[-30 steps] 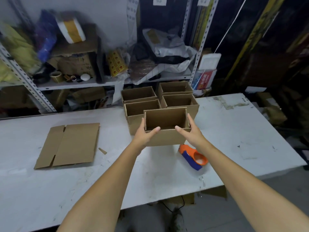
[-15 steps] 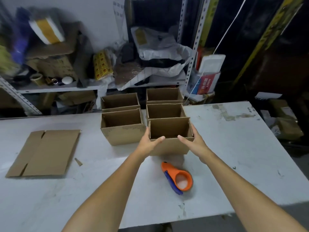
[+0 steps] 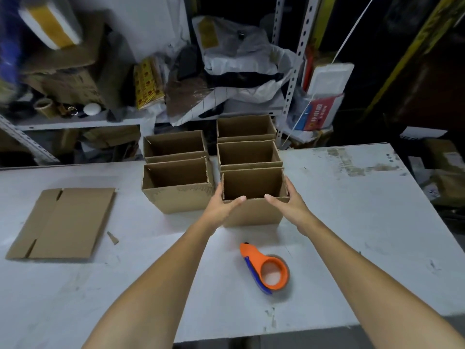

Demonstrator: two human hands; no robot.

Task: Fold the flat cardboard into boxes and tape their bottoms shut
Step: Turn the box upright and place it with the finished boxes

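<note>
An upright open cardboard box point(image 3: 254, 212) stands on the white table point(image 3: 364, 235), at the near end of the right-hand row. My left hand point(image 3: 222, 206) grips its left near corner, thumb on the front rim. My right hand point(image 3: 289, 204) clasps its right side the same way. Behind it stand two more folded boxes point(image 3: 249, 153), and two others point(image 3: 177, 183) form a row to the left. A flat cardboard blank point(image 3: 65, 222) lies at the table's left. An orange and blue tape dispenser point(image 3: 266, 269) lies on the table between my forearms.
A small cardboard scrap point(image 3: 112, 238) lies beside the flat blank. Behind the table, a metal shelf point(image 3: 75, 120) holds bags, tape rolls and boxes. The table's right edge drops to a dark floor with more boxes point(image 3: 445, 177).
The box in my hands has moved right and back, from in front of the left row to the near end of the right row. My view has shifted closer.
</note>
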